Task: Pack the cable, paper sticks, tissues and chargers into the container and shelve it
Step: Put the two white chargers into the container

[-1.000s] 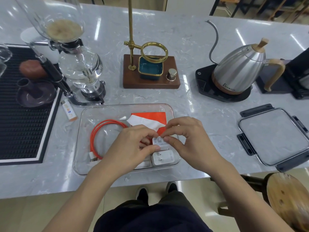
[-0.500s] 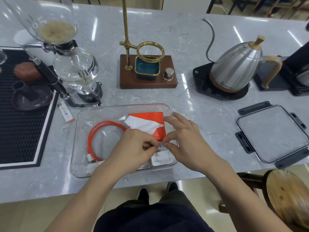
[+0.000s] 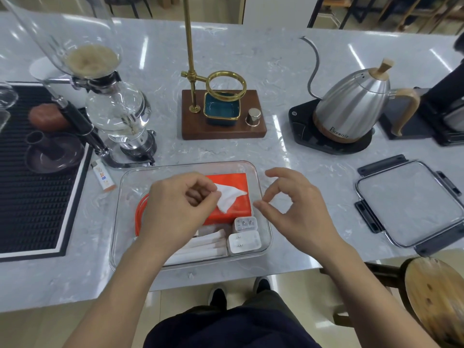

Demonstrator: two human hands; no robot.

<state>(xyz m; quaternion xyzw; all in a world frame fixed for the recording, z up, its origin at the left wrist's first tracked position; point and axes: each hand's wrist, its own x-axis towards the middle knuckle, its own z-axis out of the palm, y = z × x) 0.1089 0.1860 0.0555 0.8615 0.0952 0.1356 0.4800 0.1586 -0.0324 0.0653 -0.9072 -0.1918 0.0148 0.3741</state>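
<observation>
Packing looks done: cable (image 3: 137, 217), tissues (image 3: 232, 197), sticks (image 3: 200, 247), chargers (image 3: 244, 241) all in container (image 3: 266, 237), under the fingers. Left hand (image 3: 175, 212) loosely curled, right hand (image 3: 298, 212) fingers apart, both holding nothing. Next: fetch lid (image 3: 409, 202), right of right fingers on worktop (image 3: 288, 172), clip on, shelve.

The container (image 3: 261, 177) is open-topped, so entry from above is free except where the left hand (image 3: 175, 212) hangs over its middle. Bare counter (image 3: 301, 177) lies between it and the lid (image 3: 409, 204) to the right. Behind, the siphon brewer (image 3: 118, 116) and wooden stand (image 3: 223, 124) crowd the far rim
</observation>
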